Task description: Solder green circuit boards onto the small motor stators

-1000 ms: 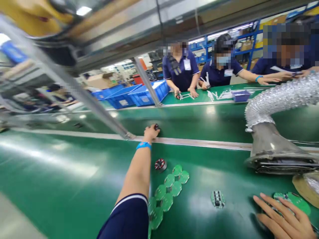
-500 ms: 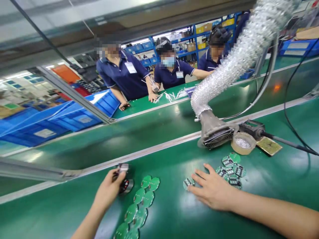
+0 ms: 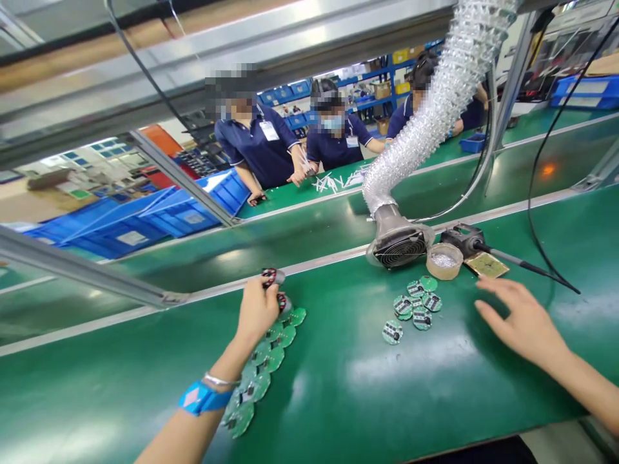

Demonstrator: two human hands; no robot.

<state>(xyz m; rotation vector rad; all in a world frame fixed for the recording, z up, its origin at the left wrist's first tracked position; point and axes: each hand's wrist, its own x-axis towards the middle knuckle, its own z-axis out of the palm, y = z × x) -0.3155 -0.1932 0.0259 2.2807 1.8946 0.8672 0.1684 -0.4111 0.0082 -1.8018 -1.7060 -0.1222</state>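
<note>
My left hand (image 3: 258,309) is closed around a silver, round part with red and black inside (image 3: 272,277), which looks like a small motor. A second such part (image 3: 284,302) sits against the fingers; whether it is also gripped I cannot tell. Below and beside this hand runs a double row of round green circuit boards (image 3: 261,385), partly covered by the wrist. My right hand (image 3: 527,322) is open and holds nothing, over the bench to the right of a cluster of round boards (image 3: 422,318) with black components. One board (image 3: 392,332) lies slightly apart from them.
A fume extractor fan (image 3: 400,248) on a silver duct (image 3: 425,129) stands at the bench's back edge. Beside it are a round tub (image 3: 443,261), a soldering iron holder (image 3: 461,240) and a yellow sponge tray (image 3: 486,265). Co-workers (image 3: 261,142) work across the line.
My right hand has left the single board and moved right, toward the sponge tray. My left hand, with the silver part, is now by the far end of the board row. The view has shifted.
</note>
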